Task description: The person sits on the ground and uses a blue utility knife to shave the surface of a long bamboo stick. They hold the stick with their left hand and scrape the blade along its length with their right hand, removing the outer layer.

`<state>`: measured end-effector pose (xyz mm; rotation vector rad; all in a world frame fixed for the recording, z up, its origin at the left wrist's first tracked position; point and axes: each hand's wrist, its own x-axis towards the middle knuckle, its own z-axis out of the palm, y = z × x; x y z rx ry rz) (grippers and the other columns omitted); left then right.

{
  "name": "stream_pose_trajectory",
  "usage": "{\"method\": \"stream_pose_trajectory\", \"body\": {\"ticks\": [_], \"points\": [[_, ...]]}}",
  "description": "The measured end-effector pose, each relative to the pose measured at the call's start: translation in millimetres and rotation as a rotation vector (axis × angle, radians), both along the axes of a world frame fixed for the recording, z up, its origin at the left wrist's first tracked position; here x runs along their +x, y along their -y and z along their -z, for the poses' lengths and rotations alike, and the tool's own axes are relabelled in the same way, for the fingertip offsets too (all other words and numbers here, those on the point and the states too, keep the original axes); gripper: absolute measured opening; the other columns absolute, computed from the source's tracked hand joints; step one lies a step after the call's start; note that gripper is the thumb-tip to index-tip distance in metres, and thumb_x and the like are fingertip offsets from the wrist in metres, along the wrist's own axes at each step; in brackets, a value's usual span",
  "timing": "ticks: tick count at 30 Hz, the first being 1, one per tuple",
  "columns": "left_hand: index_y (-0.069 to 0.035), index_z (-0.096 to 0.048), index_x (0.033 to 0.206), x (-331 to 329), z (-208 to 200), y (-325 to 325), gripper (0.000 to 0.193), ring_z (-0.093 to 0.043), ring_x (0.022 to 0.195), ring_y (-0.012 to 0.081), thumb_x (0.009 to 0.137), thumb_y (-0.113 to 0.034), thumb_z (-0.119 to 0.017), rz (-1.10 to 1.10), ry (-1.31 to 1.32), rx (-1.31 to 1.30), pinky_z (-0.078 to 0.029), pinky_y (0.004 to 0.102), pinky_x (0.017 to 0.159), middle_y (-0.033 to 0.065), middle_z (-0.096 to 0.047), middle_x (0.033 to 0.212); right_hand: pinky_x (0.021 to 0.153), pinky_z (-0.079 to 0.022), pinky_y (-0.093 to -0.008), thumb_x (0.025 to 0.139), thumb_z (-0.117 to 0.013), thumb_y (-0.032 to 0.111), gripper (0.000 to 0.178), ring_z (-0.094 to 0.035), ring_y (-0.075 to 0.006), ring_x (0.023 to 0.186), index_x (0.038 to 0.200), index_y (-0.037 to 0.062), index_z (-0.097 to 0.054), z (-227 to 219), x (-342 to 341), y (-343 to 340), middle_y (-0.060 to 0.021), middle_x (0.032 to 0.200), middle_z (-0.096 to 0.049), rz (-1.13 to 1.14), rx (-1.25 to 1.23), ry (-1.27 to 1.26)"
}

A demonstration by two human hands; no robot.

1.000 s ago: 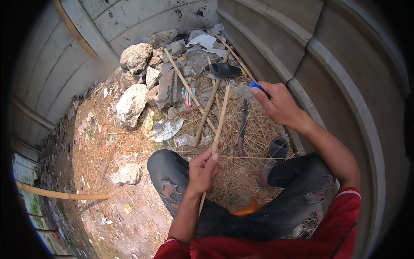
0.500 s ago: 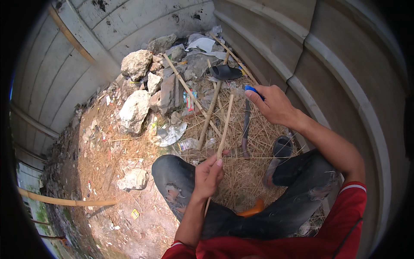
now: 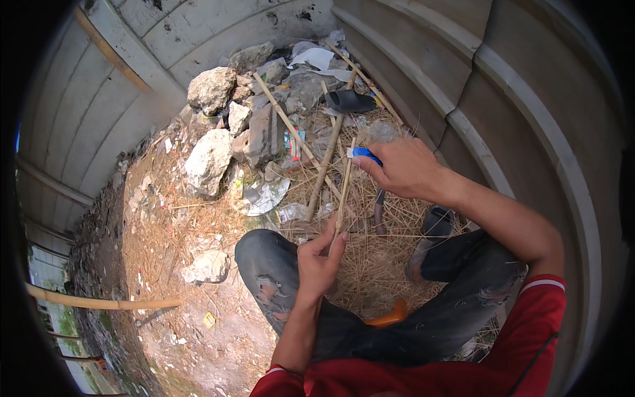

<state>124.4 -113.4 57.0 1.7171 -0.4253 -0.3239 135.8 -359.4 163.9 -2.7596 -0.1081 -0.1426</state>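
Observation:
My left hand [image 3: 320, 258] is closed around the lower part of a thin, pale bamboo stick [image 3: 344, 195], which slants up and away from me. My right hand [image 3: 405, 167] grips a small blue tool [image 3: 366, 156] with a pale tip, perhaps a cutter; most of it is hidden by the fingers. The tool's tip meets the stick near its far end. Below the right wrist, a dark tool with a brownish handle [image 3: 379, 215] lies on the straw. An orange curved object [image 3: 391, 313] shows between my legs, partly covered.
Large pale rocks [image 3: 211, 162] and rubbish are heaped toward the far wall. Longer bamboo poles [image 3: 329, 162] lie across the heap, with a black slipper [image 3: 350, 101] on top. Corrugated metal sheeting [image 3: 529, 132] rises close on the right. Another pole [image 3: 106, 302] juts in from the left.
My right hand has moved left and slightly down, bringing the blue tool from beside the stick onto its far end. My left hand keeps its hold with little movement.

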Motion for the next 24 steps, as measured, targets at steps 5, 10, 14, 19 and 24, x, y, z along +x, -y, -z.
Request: {"method": "stream_pose_trajectory", "body": {"ticks": [5,10,14,19,24], "points": [[0.007,-0.058,0.139,1,2,3,0.046,-0.061,0.096,0.0054,0.096,-0.005,-0.069,0.005,-0.034,-0.063,-0.05,0.0217,0.087,0.0066,-0.073,0.111,0.063,-0.053,-0.0538,0.1,-0.054,0.052,0.051,-0.065,-0.045,0.061,0.088,0.0041,-0.067,24,-16,-4,-0.0193,0.061,-0.063,-0.246,-0.045,-0.016],[0.007,-0.057,0.14,2,0,2,0.045,-0.061,0.096,0.0062,0.098,-0.006,-0.067,-0.009,-0.037,-0.116,-0.05,0.0219,0.086,0.007,-0.072,0.111,0.06,-0.052,-0.0539,0.1,-0.054,0.051,0.049,-0.065,-0.0451,0.061,0.087,0.0053,-0.066,23,-4,-5,-0.0192,0.061,-0.063,-0.206,-0.035,0.069],[0.008,-0.056,0.14,4,-2,1,0.045,-0.061,0.097,0.0067,0.098,-0.005,-0.067,-0.013,-0.044,-0.141,-0.049,0.0218,0.086,0.0071,-0.071,0.114,0.059,-0.051,-0.0534,0.1,-0.054,0.051,0.05,-0.065,-0.0447,0.061,0.086,0.0048,-0.066,30,-14,-21,-0.0193,0.06,-0.062,-0.205,-0.07,0.091],[0.01,-0.055,0.139,0,-8,0,0.046,-0.061,0.103,0.0079,0.096,-0.003,-0.068,0.01,-0.131,-0.099,-0.05,0.023,0.09,0.0089,-0.07,0.118,0.061,-0.051,-0.0524,0.101,-0.053,0.05,0.052,-0.064,-0.044,0.062,0.084,0.0033,-0.066,13,10,12,-0.0198,0.061,-0.062,-0.02,0.028,0.146],[0.012,-0.056,0.137,3,-4,1,0.046,-0.06,0.11,0.0105,0.096,-0.003,-0.069,0.02,-0.198,-0.144,-0.048,0.0242,0.096,0.0118,-0.069,0.12,0.064,-0.052,-0.0549,0.101,-0.052,0.051,0.053,-0.066,-0.0447,0.065,0.089,0.0033,-0.069,13,-16,-13,-0.0209,0.064,-0.064,-0.163,-0.06,0.022]]}}
